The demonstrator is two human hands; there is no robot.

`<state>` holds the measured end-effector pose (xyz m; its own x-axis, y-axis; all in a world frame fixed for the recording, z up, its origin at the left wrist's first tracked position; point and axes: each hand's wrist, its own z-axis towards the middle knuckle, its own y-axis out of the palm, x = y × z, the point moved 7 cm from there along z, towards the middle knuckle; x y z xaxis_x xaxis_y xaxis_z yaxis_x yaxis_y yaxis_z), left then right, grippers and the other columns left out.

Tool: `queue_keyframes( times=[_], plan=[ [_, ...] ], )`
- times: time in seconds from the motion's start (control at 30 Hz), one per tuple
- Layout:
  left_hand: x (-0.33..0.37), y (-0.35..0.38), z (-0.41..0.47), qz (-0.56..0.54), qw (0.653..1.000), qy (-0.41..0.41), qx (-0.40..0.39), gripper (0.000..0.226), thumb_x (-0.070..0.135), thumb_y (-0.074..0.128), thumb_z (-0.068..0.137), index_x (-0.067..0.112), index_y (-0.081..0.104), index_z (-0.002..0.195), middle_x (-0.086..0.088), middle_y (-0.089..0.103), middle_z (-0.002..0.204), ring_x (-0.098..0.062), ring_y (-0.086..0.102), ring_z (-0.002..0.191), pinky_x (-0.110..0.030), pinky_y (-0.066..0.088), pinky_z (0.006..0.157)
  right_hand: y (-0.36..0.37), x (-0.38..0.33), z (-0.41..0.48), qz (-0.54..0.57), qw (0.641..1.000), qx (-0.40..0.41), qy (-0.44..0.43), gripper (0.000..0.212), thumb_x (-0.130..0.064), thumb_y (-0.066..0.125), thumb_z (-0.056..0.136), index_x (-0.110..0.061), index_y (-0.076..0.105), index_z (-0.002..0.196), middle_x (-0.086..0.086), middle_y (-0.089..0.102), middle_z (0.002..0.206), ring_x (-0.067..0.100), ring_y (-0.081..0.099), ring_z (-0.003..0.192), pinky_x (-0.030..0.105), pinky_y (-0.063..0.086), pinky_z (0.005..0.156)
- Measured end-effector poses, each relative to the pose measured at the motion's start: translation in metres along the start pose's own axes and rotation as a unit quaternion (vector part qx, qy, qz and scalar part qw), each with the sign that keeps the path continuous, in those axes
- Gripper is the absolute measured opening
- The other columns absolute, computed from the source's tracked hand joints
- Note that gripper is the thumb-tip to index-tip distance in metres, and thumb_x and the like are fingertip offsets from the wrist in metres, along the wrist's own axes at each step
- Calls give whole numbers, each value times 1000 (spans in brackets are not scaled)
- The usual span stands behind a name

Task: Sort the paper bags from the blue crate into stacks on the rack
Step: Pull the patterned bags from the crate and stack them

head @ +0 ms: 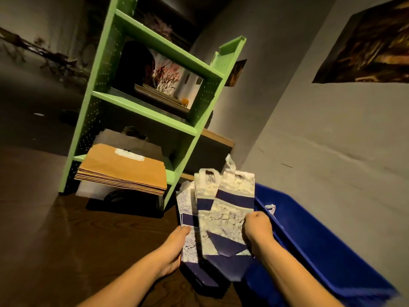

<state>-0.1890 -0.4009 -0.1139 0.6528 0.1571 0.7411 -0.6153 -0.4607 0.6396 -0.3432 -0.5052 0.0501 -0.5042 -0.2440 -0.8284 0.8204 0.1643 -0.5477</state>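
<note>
Head view: a fan of flat white-and-blue paper bags (pixel 225 209) sits at the lower centre, held up off the floor between the rack and the crate.
Bags: several overlap, each with a pale printed pattern crossed by a dark blue band; the white handles point up and away from the person.
Left hand (pixel 177 247): grips the left edge of the fan, thumb laid over the front of the leftmost bag, fingers hidden behind it.
Right hand (pixel 257 231): curled tightly round the right edge of the frontmost bag, knuckles facing the camera.
Blue crate (pixel 321 240): on the floor just right of the bags, against the grey wall; its inside is blurred and mostly hidden.
Green rack (pixel 143 107): stands beyond the bags, to the left.
Brown bag stack (pixel 124 169): lies flat on the rack's lowest shelf and overhangs the front edge; the top bag carries a white label.
Grey bag (pixel 130 140): behind the brown stack on the same shelf.
Middle shelf: a framed picture (pixel 166 78) leans there.
Floor (pixel 88 240): dark wood grain.
Wall: a dark print (pixel 365 41) hangs at the upper right.
</note>
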Motion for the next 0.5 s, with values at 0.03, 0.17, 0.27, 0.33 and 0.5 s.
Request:
queue_keyframes(
  times=[0.03,0.17,0.27,0.33,0.5],
  plan=[
    [1,1,-2,-9,1000,-3,5,38,32,39,112,11,57,139,-20,73,126,-40,71,115,-61,52,103,14,9,-5,-4,1000,-17,-1,18,-10,45,94,-11,46,76,11,46,68,22,42,53,31,36,50],
    [-1,-13,9,3,999,-3,49,61,62,54,99,17,57,140,-10,72,132,-32,71,117,-53,55,104,38,18,-3,-35,997,-65,-38,30,-6,46,92,-12,39,64,12,43,57,20,40,46,35,34,50],
    [-2,-13,16,17,999,16,34,60,49,63,97,13,51,144,-11,70,133,-32,70,119,-55,55,103,7,-18,3,0,996,31,-84,21,-12,48,96,-18,56,78,6,59,72,21,53,61,34,44,56],
    [2,-14,12,38,998,27,48,46,40,60,101,13,54,137,-12,71,130,-31,69,118,-55,55,103,-23,-53,2,40,984,104,-142,15,-9,48,100,-14,62,97,-1,60,80,11,52,68,29,41,58],
    [3,-12,15,37,998,44,29,100,74,69,79,27,32,159,-3,49,157,-31,48,144,-52,42,116,-29,-60,8,1,978,106,-181,19,-14,50,103,-12,64,115,5,65,97,21,58,84,32,39,73]
  ],
)
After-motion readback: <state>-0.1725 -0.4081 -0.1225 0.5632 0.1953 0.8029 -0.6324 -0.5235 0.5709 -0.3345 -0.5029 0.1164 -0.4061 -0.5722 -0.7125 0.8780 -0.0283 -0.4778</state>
